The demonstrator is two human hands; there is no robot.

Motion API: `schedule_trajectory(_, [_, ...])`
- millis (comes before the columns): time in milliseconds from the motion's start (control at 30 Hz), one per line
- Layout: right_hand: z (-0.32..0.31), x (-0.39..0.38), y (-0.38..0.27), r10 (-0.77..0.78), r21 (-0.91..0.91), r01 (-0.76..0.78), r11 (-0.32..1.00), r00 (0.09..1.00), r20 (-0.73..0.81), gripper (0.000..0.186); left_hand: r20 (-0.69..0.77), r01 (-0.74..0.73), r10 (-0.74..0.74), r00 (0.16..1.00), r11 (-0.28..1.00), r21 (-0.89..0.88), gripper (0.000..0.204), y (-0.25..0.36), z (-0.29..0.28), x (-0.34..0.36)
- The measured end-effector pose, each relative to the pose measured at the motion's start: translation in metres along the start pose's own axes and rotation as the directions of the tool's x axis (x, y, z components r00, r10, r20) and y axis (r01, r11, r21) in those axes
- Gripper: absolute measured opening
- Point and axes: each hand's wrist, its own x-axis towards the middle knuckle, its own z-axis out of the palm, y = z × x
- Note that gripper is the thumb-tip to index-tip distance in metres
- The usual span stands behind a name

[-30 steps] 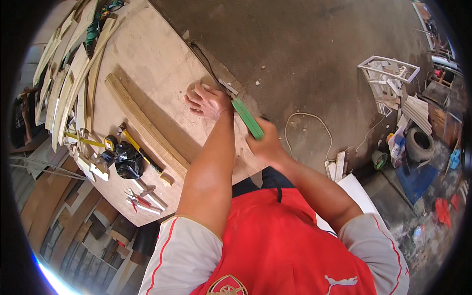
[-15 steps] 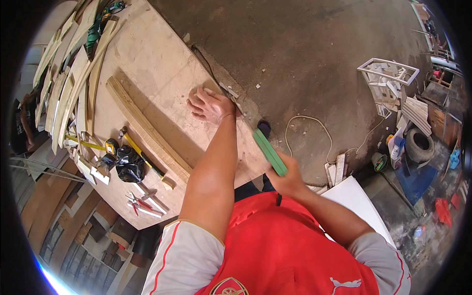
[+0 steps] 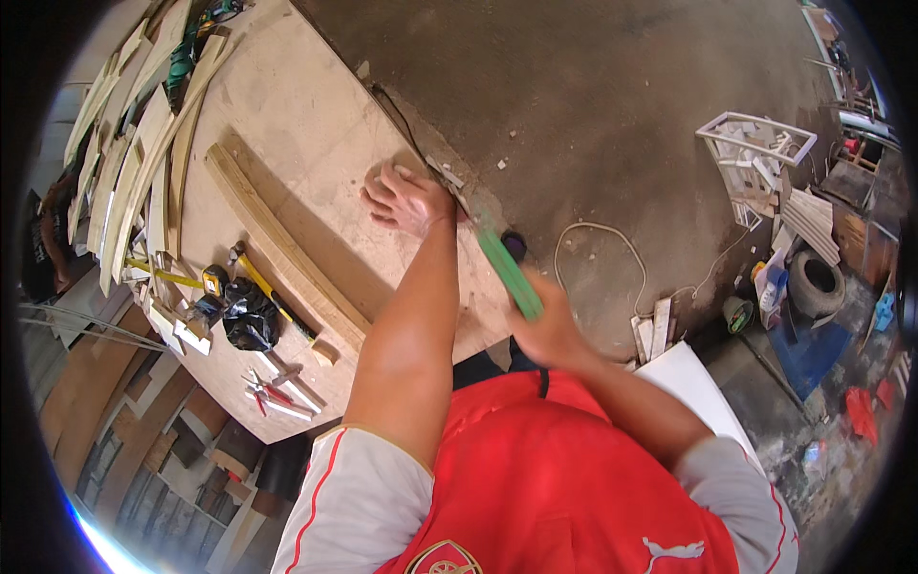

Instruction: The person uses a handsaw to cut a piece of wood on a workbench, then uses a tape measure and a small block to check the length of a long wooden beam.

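Note:
My left hand [image 3: 409, 203] rests near the right edge of a pale plywood board [image 3: 287, 105], fingers bent and spread against it; anything beneath the palm is hidden. My right hand [image 3: 545, 325] grips a long green tool handle [image 3: 507, 263], blurred, angled toward the edge beside my left wrist; its far end is unclear. A long timber piece [image 3: 277, 239] lies left of my left arm. Near it are a hammer [image 3: 268, 282], a tape measure [image 3: 215, 279], a black plastic bundle [image 3: 251, 320] and red-handled pliers [image 3: 263, 392].
Wood strips [image 3: 134, 163] and a green tool [image 3: 182, 67] lie along the board's left. A person [image 3: 48, 239] shows at the far left. Concrete floor [image 3: 593, 115] extends rightward, with a cable [image 3: 612, 230], white frames [image 3: 755, 139], a tire [image 3: 818, 287] and scattered offcuts.
My right hand and the green tool slid back toward my body, then moved partway forward again toward the edge. My left hand stays nearly in place.

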Motion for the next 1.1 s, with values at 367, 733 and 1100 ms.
schedule_trajectory(367, [0.002,0.002,0.012,0.043,-0.045,-0.042,0.998,0.999,0.016,0.027,-0.034,-0.032,0.033,0.999,0.999,0.029,0.034,-0.004,0.000,0.003])
schedule_trajectory(733, [0.003,0.032,0.001,0.175,-0.162,-0.160,0.974,0.981,0.083,0.042,0.012,-0.052,0.052,0.999,0.999,-0.014,0.032,-0.001,-0.004,-0.014])
schedule_trajectory(1100, [0.009,0.052,0.008,0.264,-0.190,-0.239,0.952,0.958,0.114,0.047,0.033,-0.007,0.008,0.999,0.999,-0.043,0.034,0.006,-0.003,-0.007])
